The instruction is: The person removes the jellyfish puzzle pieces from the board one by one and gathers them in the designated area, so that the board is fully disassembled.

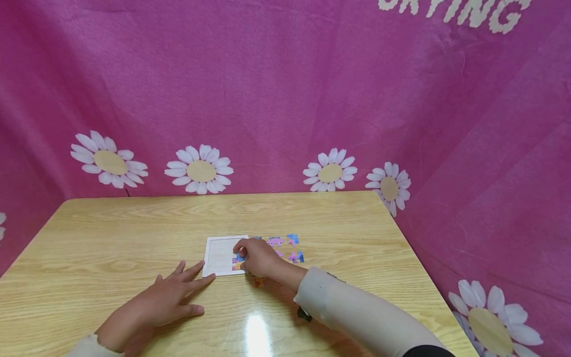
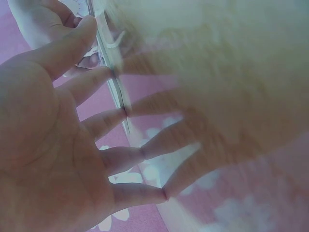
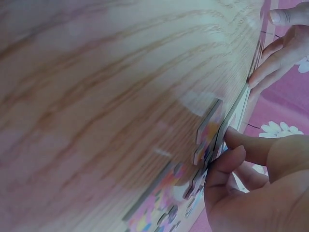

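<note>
A white puzzle frame (image 1: 218, 251) lies on the table, with a few blue, pink and yellow pieces (image 1: 237, 263) in its right side. My left hand (image 1: 167, 300) has its fingers spread, two fingertips at the frame's left edge; the left wrist view shows its palm (image 2: 53, 140) and straight fingers. Over the right side of the frame, my right hand (image 1: 260, 256) bends its thumb and fingers around a jigsaw puzzle piece, which the fingers mostly hide. In the right wrist view the right hand (image 3: 256, 179) has its fingertips low at the frame's edge.
Loose jigsaw pieces (image 1: 293, 240) lie to the right of the frame, some partly covered by the right hand and forearm. More pieces (image 3: 157, 200) show near the hand in the right wrist view. A pink curtain (image 1: 267, 99) with daisies hangs behind the wooden table (image 1: 134, 223).
</note>
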### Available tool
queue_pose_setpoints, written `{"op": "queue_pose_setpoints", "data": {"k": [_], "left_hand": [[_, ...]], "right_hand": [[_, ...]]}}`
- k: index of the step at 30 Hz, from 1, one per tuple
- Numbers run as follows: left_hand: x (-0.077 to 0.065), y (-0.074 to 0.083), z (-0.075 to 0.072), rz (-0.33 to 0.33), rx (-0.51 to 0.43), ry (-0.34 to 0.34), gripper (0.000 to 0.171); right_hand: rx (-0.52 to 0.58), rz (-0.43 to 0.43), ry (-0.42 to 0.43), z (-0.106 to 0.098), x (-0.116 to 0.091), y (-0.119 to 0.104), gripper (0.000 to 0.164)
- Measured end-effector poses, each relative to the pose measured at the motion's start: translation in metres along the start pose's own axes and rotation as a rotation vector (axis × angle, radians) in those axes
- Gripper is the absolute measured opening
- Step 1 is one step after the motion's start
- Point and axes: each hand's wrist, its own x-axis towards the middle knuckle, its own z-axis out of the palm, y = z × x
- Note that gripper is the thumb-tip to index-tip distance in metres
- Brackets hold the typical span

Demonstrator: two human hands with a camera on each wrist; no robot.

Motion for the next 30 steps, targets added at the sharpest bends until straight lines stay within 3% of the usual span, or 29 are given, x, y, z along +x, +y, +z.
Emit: {"op": "queue_pose_setpoints", "data": {"k": [10,20,30], "left_hand": [[0.0008,0.0004,-0.0005,-0.009,0.009,-0.003,0.069],[0.0006,-0.0008,0.0008,0.000,0.010,0.011,0.068],[0.0006,-0.0031,0.0024,0.015,0.005,0.018,0.073]], "right_hand": [[-0.024,-0.018,0.009,-0.0021,-0.0005,-0.0021,0.026],[0.107,0.024,0.000,-0.0024,-0.0044,-0.0045,0.019],[0.088,0.027,0.008,-0.0008,-0.0042,-0.0053,0.020]]}}
